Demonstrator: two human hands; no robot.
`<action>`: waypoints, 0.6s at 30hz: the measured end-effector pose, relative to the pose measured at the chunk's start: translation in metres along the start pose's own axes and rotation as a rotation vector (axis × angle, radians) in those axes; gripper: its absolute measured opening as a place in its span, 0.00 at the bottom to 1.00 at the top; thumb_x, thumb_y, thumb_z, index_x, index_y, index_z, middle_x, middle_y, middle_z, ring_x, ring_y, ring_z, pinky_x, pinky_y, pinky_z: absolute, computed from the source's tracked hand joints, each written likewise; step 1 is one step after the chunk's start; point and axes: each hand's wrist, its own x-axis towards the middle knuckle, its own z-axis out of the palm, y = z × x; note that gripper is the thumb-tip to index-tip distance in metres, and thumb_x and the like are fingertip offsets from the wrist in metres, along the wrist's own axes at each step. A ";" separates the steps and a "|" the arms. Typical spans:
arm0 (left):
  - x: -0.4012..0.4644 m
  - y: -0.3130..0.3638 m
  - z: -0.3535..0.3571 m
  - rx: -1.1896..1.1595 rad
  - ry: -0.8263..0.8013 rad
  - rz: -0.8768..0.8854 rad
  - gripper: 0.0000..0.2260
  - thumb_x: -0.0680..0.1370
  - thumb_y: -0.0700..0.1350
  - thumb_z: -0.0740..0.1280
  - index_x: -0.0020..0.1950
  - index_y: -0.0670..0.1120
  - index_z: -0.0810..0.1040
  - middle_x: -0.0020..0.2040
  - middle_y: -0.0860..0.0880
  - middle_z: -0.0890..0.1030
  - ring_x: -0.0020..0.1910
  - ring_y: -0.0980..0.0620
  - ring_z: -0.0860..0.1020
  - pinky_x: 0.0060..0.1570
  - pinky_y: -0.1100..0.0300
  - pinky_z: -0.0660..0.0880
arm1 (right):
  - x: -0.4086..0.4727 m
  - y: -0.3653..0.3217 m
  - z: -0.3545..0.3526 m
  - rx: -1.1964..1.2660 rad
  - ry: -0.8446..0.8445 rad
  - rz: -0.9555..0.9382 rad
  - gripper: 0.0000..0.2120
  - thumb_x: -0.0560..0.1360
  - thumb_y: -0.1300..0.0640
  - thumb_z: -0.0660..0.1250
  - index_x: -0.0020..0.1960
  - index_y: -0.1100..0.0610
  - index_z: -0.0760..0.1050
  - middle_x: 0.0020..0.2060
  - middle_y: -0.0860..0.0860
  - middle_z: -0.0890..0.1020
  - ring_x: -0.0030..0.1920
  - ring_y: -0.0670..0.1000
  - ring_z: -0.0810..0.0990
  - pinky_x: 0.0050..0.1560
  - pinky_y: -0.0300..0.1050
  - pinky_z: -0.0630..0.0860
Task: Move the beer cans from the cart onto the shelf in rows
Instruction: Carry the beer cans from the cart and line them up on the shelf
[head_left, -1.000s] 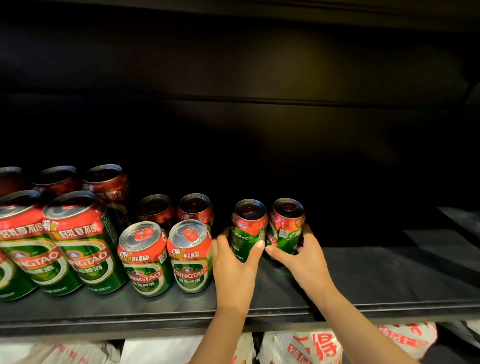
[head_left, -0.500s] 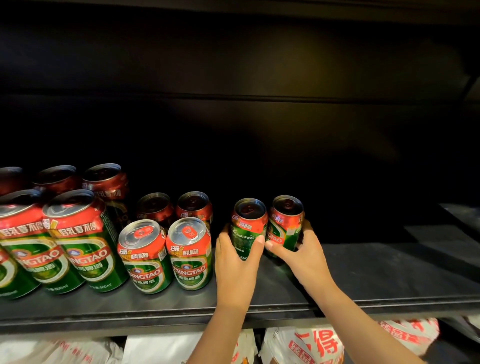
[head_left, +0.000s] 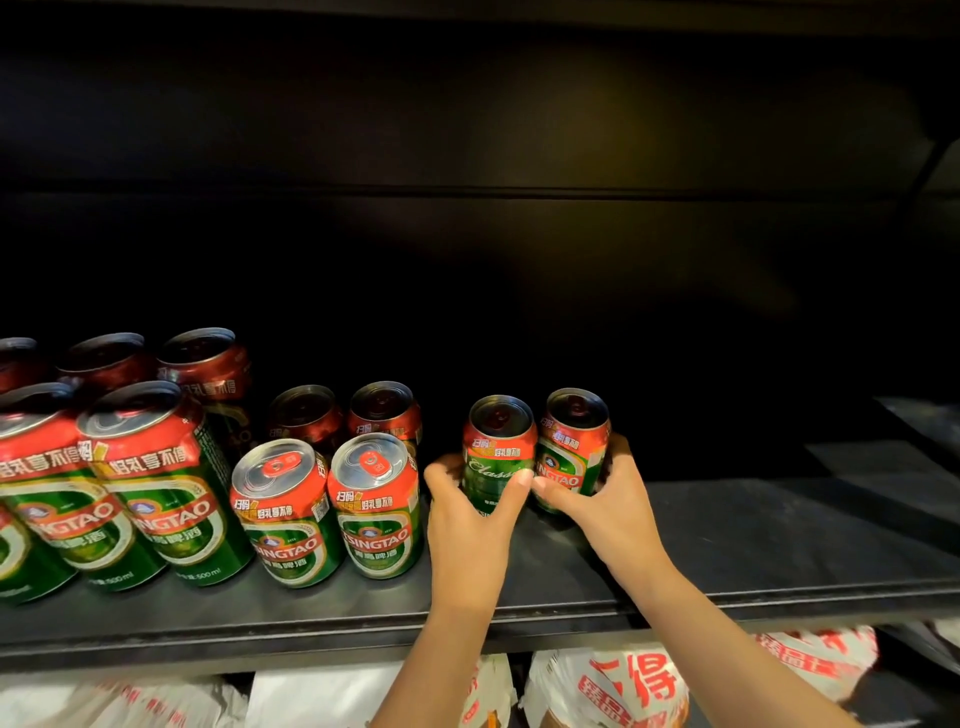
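Observation:
Two small green-and-red beer cans stand side by side on the dark shelf (head_left: 779, 545). My left hand (head_left: 467, 519) grips the left can (head_left: 496, 441) from the front, thumb and fingers curled round its body. My right hand (head_left: 608, 509) grips the right can (head_left: 574, 441), fingers wrapped behind it. Both cans are upright and almost touching. Left of them, two short cans (head_left: 374, 504) stand in front of two darker ones (head_left: 384, 410). Several tall cans (head_left: 156, 478) fill the far left. The cart is out of view.
The shelf's right half is bare dark metal, with a black back wall (head_left: 519, 260) behind it. Its front lip (head_left: 311, 634) runs across below my wrists. White bags with red print (head_left: 623, 680) lie on the level underneath.
Both hands have pushed the two small cans slightly deeper onto the shelf and kept their grip. The other cans stayed put.

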 end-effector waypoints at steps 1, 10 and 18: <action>0.000 0.000 0.000 0.005 0.003 0.000 0.26 0.68 0.57 0.72 0.58 0.49 0.64 0.52 0.55 0.76 0.51 0.61 0.76 0.45 0.72 0.72 | 0.000 0.000 0.000 -0.002 0.005 -0.003 0.30 0.64 0.53 0.79 0.60 0.50 0.69 0.52 0.43 0.80 0.51 0.41 0.80 0.47 0.34 0.77; 0.000 -0.005 0.001 0.080 -0.037 0.039 0.19 0.72 0.57 0.68 0.56 0.50 0.66 0.53 0.52 0.72 0.56 0.52 0.72 0.57 0.53 0.72 | 0.001 0.001 0.002 -0.012 -0.030 0.022 0.22 0.68 0.56 0.75 0.58 0.49 0.69 0.54 0.50 0.77 0.51 0.43 0.79 0.44 0.33 0.74; 0.000 -0.004 0.000 0.047 -0.012 0.016 0.23 0.71 0.54 0.72 0.58 0.48 0.66 0.54 0.52 0.73 0.55 0.54 0.73 0.54 0.60 0.72 | 0.001 -0.002 0.001 0.038 -0.017 0.028 0.25 0.70 0.62 0.72 0.62 0.51 0.66 0.52 0.48 0.79 0.52 0.44 0.79 0.50 0.38 0.75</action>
